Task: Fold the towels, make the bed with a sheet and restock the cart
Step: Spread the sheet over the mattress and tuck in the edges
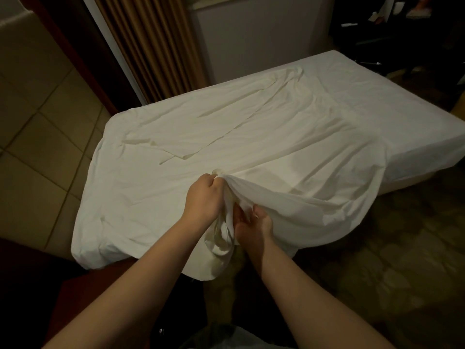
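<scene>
The white rectangular bed (382, 96) runs from 7 o'clock up to 1 o'clock. A thin white cloth sheet (251, 142) lies creased over most of it, gathered into a bunch at the near edge toward 6 o'clock and spilling off the side at 4 o'clock. Beige floor tiles (37, 152) lie at 9 o'clock, and dark patterned carpet (377, 253) lies at 4 o'clock.

White sheet (251, 137) on bed (415, 149), near edge bunched up.
Plain white, wrinkled, spread over most of the mattress top. Near-side hem gathered into a raised wad, folds fanning out from it; right part billows off the surface, left edge drapes over the side.
</scene>
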Motion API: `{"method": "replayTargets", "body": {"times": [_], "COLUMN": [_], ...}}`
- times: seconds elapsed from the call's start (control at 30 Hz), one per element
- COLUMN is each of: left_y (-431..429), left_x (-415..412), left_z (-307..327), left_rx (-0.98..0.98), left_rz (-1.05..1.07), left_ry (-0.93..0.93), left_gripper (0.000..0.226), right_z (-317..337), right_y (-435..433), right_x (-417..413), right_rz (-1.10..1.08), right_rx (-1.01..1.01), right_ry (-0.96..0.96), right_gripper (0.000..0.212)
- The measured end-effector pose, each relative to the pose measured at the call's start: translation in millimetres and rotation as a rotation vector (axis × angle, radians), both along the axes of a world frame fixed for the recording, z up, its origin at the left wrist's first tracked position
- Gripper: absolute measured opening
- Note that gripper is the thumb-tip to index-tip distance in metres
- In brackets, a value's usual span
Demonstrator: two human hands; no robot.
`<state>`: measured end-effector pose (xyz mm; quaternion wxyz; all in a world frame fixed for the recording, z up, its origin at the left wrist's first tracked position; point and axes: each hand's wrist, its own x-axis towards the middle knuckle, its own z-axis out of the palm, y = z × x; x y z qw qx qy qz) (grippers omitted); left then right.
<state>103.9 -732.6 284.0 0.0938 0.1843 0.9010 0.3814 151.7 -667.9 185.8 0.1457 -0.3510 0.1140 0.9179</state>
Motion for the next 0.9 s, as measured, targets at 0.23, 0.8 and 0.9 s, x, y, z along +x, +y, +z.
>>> {"method": "replayTargets", "body": {"times": [0.23,0.8,0.9], "left_y": [-17.2,-19.5,-17.7], "left_x": [-14.0,-23.3,-23.8], "left_z": [3.3,-7.1,-5.6], "left_rx": [0.058,0.112,0.116], "left_rz": [-0.046,-0.13,-0.136], "left_ry": [-0.023,-0.058,-0.053], "left_gripper": [0.025,0.029,0.033], "right_z": [6.6,-22.8,-37.3], "right_y": [-7.8,-17.1,-28.6], "right_x": [5.4,16.8,4.3], "right_rz": [-0.086,-0.043,0.0], "right_rx": [-0.044,0.025,0.037], "right_ry": [-0.081,-0.259,-0.232], "right_gripper": [0.033,0.013,0.031]}}
